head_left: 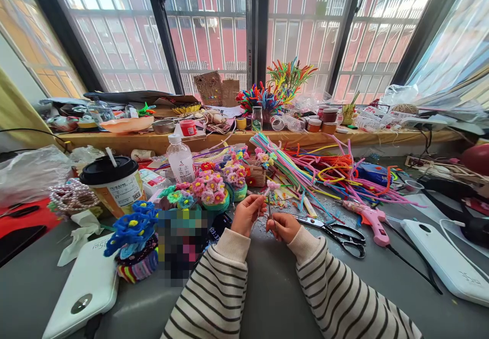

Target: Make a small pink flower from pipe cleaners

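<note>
Pinching a small pink flower (pixel 272 185) by its thin stem, left hand (pixel 247 212) and right hand (pixel 283 226) both grip w/ fingertips pressed together, just above the desk (pixel 267 278). Scissors (pixel 341 233) lie just right of right hand. Risk, I think: stem bends or flower slips if the grip twists too hard.
</note>
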Demonstrator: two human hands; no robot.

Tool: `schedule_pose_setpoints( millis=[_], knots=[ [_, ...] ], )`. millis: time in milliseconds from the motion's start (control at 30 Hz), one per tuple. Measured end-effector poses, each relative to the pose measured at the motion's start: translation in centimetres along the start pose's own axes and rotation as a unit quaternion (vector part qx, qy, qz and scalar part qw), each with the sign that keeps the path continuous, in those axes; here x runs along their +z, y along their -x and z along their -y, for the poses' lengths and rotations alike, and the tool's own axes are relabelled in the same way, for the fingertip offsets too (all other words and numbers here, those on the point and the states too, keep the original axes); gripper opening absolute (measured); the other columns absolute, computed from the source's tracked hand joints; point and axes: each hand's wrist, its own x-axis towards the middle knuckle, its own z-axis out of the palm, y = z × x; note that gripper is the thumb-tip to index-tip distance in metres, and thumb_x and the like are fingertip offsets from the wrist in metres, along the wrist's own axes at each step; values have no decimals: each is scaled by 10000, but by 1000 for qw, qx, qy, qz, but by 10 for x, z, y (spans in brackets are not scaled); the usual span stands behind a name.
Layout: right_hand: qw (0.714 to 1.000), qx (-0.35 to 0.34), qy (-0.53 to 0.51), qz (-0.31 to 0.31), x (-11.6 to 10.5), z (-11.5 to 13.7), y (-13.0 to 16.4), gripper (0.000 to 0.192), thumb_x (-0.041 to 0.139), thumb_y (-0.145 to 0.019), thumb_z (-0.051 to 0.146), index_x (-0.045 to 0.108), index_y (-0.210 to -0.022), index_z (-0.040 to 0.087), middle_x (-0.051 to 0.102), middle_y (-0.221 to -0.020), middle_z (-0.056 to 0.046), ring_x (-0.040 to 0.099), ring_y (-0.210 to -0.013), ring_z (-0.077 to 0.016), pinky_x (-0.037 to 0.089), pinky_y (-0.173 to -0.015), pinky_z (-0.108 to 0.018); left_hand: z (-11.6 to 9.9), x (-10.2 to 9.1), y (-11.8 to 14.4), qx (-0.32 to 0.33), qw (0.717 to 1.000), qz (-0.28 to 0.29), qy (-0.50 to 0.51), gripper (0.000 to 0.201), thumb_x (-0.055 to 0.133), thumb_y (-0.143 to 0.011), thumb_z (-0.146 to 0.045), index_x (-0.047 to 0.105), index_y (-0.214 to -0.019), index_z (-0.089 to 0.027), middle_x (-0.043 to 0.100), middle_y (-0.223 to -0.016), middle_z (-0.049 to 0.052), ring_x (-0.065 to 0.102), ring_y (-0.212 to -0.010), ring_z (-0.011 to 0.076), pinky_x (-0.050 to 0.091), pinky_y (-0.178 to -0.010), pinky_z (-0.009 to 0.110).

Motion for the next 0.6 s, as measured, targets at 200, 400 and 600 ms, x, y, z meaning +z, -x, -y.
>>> schedule_pose_setpoints(
  millis=[200,400,600],
  knots=[
    [999,-10,35,-16,-1,2,0,490,353,-631,607,478,-539,142,394,-355,50,371,-292,-42,290,-311,-158,2,0,-1,-6,1000,23,-13,205,636,-531,-247,508,-642,-132,539,-477,-39,480,-417,43,339,-420,145],
    [994,-3,89,-61,-5,8,0,472,340,-662,580,475,-502,157,385,-360,42,358,-315,-52,291,-350,-182,2,1,0,-7,1000,20,-19,209,643,-513,-258,533,-638,-133,558,-526,-25,501,-480,56,373,-491,168],
    [988,-13,126,-91,-10,5,0,438,346,-691,534,475,-483,171,372,-354,41,351,-345,-64,290,-382,-190,4,-1,-2,-1,997,10,-79,231,655,-483,-278,583,-633,-118,568,-554,3,508,-540,81,394,-545,200]
  ],
)
